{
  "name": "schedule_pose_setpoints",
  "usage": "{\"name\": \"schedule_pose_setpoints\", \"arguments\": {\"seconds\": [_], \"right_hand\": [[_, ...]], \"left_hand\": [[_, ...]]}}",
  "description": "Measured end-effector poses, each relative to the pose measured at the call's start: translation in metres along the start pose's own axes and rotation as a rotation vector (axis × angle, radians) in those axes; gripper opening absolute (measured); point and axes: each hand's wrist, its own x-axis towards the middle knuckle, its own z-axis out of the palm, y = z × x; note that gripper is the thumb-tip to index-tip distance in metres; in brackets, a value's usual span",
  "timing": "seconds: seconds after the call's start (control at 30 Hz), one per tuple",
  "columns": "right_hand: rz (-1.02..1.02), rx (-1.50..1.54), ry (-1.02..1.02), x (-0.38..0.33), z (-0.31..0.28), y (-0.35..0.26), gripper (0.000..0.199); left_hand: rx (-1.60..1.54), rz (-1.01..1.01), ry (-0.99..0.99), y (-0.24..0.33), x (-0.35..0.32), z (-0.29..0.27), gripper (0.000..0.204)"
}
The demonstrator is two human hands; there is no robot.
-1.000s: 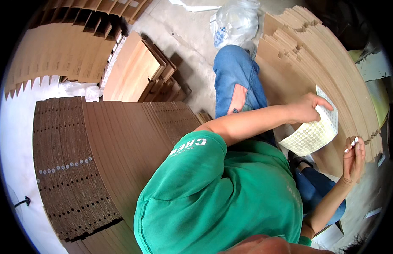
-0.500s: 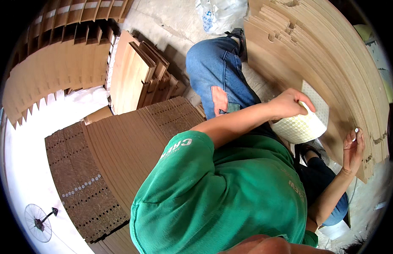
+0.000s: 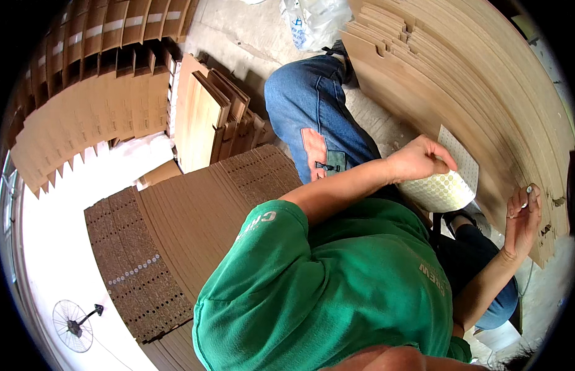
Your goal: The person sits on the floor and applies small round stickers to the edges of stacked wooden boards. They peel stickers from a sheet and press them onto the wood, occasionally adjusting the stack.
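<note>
My left hand (image 3: 420,159) is closed on the upper edge of a bent sheet of round stickers (image 3: 442,190). The sheet's near face carries rows of pale yellow dots, and a white dotted part rises behind my fingers. Close to the board edges at the right, my right hand (image 3: 521,222) is raised with its fingers drawn together. A small white round sticker (image 3: 529,190) sits at its fingertips, and another white spot shows just below. Beside both hands stands a row of upright wood-coloured boards (image 3: 448,93), with notches and holes along their edges.
At my left is a large stack of brown panels (image 3: 194,210) with rows of dark holes. Behind it lean several wooden boards (image 3: 201,117). Cardboard dividers (image 3: 95,105) fill the far left, above a black fan (image 3: 74,328). A clear plastic bag (image 3: 315,21) lies on the floor.
My left fingers have drawn in closer together at the sheet's edge. The right hand has shifted slightly right, stickers still at its fingertips. The whole view has turned a little.
</note>
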Motion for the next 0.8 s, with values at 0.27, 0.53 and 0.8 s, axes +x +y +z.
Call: {"name": "schedule_pose_setpoints", "arguments": {"seconds": [0.27,0.53,0.8], "right_hand": [[0.006,-0.006,0.092,-0.004,-0.006,-0.002,0.019],[0.012,-0.060,0.056,-0.002,0.008,-0.006,0.018],[-0.038,-0.060,0.045,-0.004,-0.002,-0.001,0.021]], "left_hand": [[-0.022,-0.085,-0.027,-0.007,0.012,0.012,0.014],[-0.013,-0.053,-0.041,0.002,0.012,0.009,0.016],[0.294,0.287,0.405,0.114,-0.042,-0.066,0.022]]}}
